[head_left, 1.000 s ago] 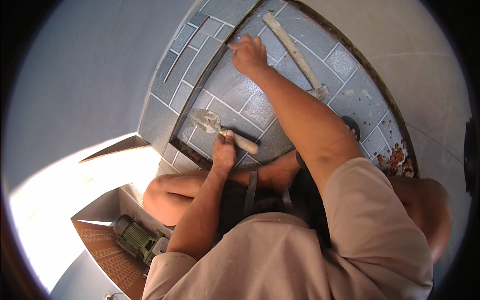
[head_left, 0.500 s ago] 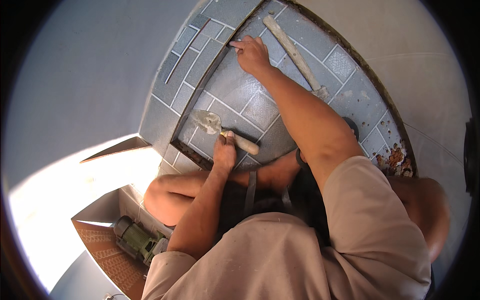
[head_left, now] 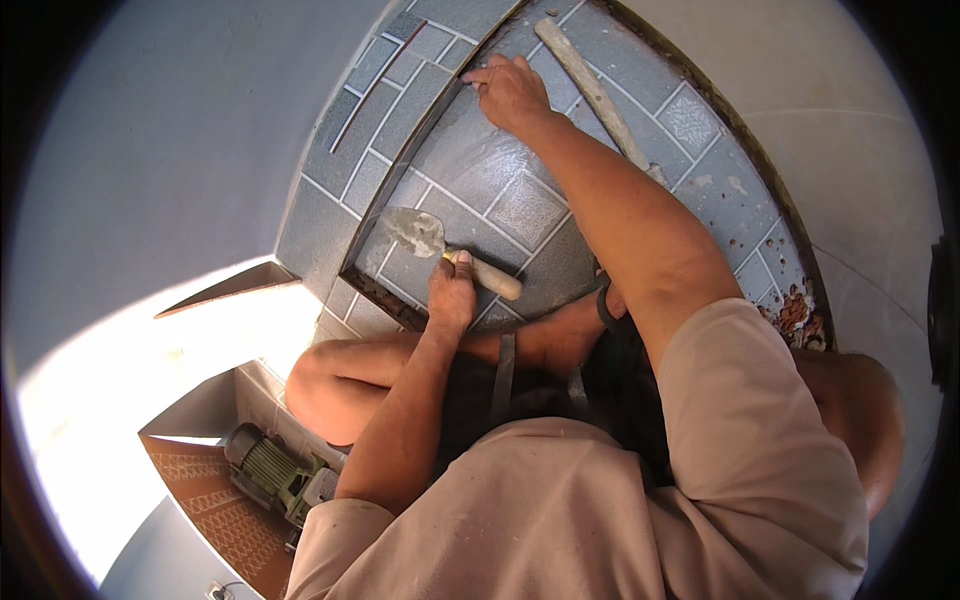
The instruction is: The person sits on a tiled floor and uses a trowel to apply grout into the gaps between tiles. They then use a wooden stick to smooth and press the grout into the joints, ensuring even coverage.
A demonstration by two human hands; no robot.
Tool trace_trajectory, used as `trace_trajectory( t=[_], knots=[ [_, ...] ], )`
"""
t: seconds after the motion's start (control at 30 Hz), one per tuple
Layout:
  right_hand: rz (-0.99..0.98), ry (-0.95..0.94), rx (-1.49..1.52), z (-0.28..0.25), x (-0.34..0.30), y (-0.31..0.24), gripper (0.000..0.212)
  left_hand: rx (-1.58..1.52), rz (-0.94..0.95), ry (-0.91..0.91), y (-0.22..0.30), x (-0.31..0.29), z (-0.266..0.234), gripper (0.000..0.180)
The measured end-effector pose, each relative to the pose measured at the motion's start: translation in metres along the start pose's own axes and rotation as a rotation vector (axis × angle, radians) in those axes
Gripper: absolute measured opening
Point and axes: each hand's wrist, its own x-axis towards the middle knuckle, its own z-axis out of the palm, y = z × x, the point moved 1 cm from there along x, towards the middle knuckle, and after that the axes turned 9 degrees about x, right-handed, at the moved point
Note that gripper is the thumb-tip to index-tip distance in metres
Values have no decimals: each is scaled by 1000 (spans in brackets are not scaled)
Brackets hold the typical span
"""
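My left hand (head_left: 452, 295) is closed round a trowel, thumb on top where its wooden handle (head_left: 493, 278) meets the mortar-smeared blade (head_left: 418, 231). The blade lies over the grey tiles close to the raised step edge. Farther off, my right hand (head_left: 511, 92) reaches to the dark gap along that step edge (head_left: 408, 150). Its index finger points into the gap, while the other fingers are partly curled. Nothing shows in that hand. A hammer with a pale wooden handle (head_left: 592, 88) rests on the tiles to the right of it.
On the upper step lies a thin dark strip (head_left: 376, 88). Broken, crumbly rubble (head_left: 797, 318) sits at the right rim of the tiled area. A green motor (head_left: 270, 466) stands at lower left, near a brown box-like opening (head_left: 205, 480). My bent knee is close to the tiles.
My right hand has slid slightly farther along the step edge, its finger still at the gap. The trowel stays in my left hand almost in place.
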Motion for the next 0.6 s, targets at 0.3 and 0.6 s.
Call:
trace_trajectory(
  t=[0.3,0.6],
  knots=[
    [-103,28,80,6,-1,16,30,38,14,-40,0,1,-3,54],
    [-134,223,29,24,-33,4,32,71,7,-6,-3,4,1,56]
  ],
)
